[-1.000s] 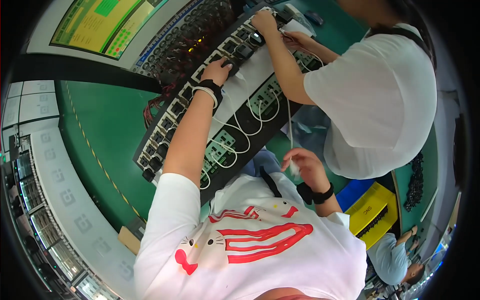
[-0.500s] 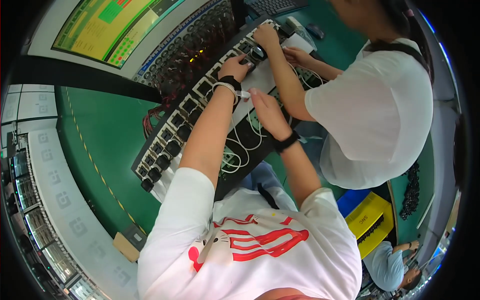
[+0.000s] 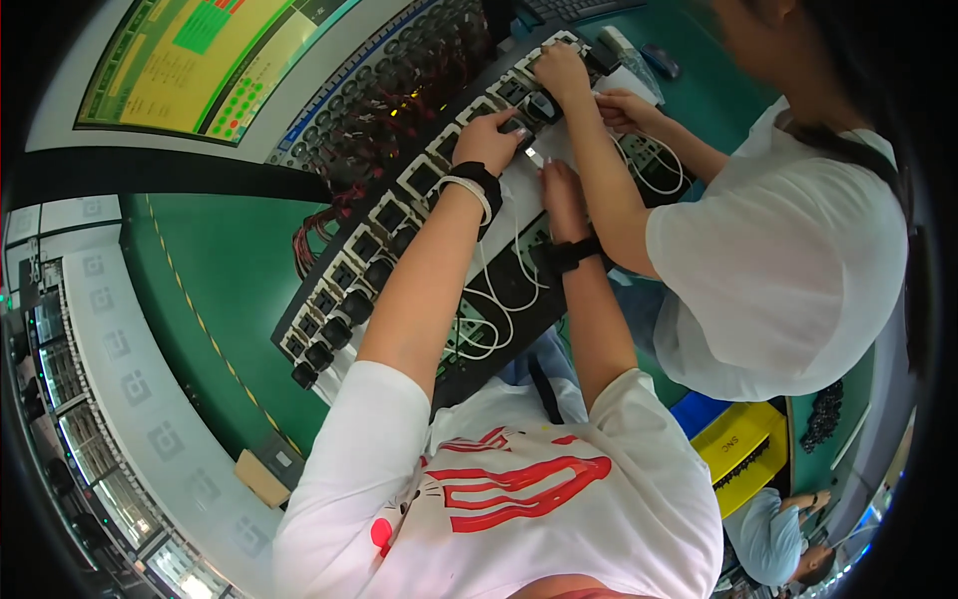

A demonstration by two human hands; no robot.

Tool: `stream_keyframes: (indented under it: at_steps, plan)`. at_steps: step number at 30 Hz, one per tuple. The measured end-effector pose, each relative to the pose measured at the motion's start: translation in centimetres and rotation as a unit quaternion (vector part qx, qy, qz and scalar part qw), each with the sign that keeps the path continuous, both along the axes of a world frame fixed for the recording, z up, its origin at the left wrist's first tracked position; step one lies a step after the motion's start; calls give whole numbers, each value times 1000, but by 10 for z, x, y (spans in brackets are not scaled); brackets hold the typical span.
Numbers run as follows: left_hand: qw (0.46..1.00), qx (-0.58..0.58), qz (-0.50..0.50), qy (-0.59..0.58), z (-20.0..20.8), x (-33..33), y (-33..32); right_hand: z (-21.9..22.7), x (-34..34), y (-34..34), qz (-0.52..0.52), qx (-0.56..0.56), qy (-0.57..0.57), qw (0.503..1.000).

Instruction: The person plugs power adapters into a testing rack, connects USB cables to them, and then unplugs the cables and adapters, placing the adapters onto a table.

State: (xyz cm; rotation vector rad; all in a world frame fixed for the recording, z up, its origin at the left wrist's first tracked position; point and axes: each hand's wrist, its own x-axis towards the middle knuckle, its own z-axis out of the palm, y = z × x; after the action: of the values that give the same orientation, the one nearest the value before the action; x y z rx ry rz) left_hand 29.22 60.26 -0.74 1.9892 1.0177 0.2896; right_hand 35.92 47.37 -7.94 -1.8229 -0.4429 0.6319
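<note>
My left hand [image 3: 486, 143] grips a black power adapter [image 3: 518, 129] seated in the row of sockets on the dark rack [image 3: 419, 175]. Just to its right, my right hand [image 3: 563, 190] pinches the white plug [image 3: 535, 157] of a cable, close to the adapter's near side. Whether the plug touches the adapter I cannot tell. The white cable [image 3: 511, 309] hangs in loops below, over green circuit boards [image 3: 466, 324] on the rack's near side. More black adapters [image 3: 356, 305] stand in the sockets toward the lower left.
A co-worker in a white shirt [image 3: 778, 260] stands at my right, one hand [image 3: 562, 72] on the far sockets, close to mine. Behind the rack are a monitor [image 3: 190, 70] and bundled wires [image 3: 314, 240]. A yellow bin [image 3: 743, 449] sits at lower right.
My right hand has moved up and away with the white plug, from beside my left wrist to near the adapter. My left hand stays on the adapter; the whole view has shifted slightly.
</note>
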Motion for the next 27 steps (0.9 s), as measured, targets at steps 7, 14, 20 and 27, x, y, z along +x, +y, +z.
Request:
stream_keyframes:
  at_steps: [7,14,20,27]
  plan:
    - [1000,-12,8,22,-2,0,2,13,-1,0,-1,-15,1,1000]
    - [1000,-14,13,15,1,1,-2,17,4,-1,20,-61,-52,997]
    - [999,-32,13,-3,-3,-1,0,30,-3,3,57,-109,-184,975]
    - [999,-31,29,26,4,1,-6,32,-10,14,45,-125,-153,979]
